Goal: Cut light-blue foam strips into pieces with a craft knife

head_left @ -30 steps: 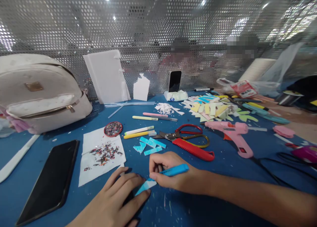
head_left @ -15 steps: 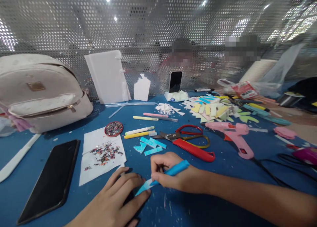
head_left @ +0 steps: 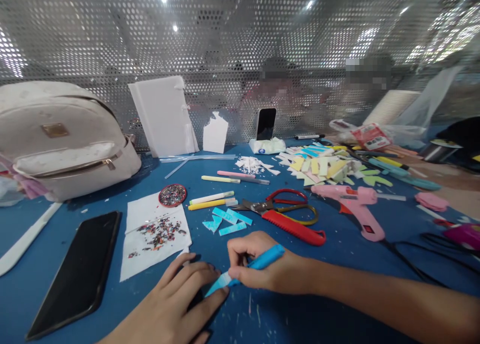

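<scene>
My right hand [head_left: 258, 264] grips a blue marker [head_left: 268, 258], its tip angled down to the left onto a small foam or paper strip. That strip [head_left: 218, 285] is blue over much of its length, with a paler patch near the marker. Thumb and fingertips of my left hand [head_left: 182, 291] pin the strip against the table from both sides. Several blue-coloured strips [head_left: 232, 228] lie just beyond my hands. Behind them are a yellow marker [head_left: 212, 204], a white marker with a green end [head_left: 212, 197] and red-handled scissors [head_left: 288, 199].
A red-handled cutter [head_left: 294, 227] and a pink glue gun [head_left: 354, 204] with a black cord lie right. Left are a black phone [head_left: 77, 274], white paper [head_left: 131, 259] with sequins, and a backpack [head_left: 67, 139]. Cut scraps [head_left: 318, 166] pile up at back right.
The marker in my right hand has shifted and tilted slightly, its rear end a little lower and to the left. My left hand stays in place on the strip.
</scene>
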### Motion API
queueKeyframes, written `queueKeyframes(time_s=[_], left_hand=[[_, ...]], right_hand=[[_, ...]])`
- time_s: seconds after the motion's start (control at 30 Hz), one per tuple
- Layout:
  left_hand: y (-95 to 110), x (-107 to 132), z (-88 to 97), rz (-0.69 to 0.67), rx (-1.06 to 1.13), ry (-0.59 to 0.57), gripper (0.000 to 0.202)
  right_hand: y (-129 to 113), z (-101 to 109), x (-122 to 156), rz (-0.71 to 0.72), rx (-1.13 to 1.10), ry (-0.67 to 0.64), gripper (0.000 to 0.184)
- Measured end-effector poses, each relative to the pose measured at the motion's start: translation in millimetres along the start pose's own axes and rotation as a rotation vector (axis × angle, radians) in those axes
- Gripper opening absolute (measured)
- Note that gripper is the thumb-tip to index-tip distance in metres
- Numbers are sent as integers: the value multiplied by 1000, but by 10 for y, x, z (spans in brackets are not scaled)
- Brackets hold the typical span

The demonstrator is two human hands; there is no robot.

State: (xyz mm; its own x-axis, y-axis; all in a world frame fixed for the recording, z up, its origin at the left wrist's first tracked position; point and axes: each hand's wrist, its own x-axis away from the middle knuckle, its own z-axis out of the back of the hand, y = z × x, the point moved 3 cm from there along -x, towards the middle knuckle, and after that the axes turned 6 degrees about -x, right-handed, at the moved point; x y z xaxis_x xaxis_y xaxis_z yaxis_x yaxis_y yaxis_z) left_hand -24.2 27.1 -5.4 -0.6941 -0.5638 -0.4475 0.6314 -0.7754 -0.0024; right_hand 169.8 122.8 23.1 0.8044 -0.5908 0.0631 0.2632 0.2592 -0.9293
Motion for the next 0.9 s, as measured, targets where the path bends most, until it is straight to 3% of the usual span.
queueKeyframes(time_s=[0.9], left_hand=[[1,-39,12,-9,1,64,36]], right_hand=[[-13,9,-12,3,-40,13,24]])
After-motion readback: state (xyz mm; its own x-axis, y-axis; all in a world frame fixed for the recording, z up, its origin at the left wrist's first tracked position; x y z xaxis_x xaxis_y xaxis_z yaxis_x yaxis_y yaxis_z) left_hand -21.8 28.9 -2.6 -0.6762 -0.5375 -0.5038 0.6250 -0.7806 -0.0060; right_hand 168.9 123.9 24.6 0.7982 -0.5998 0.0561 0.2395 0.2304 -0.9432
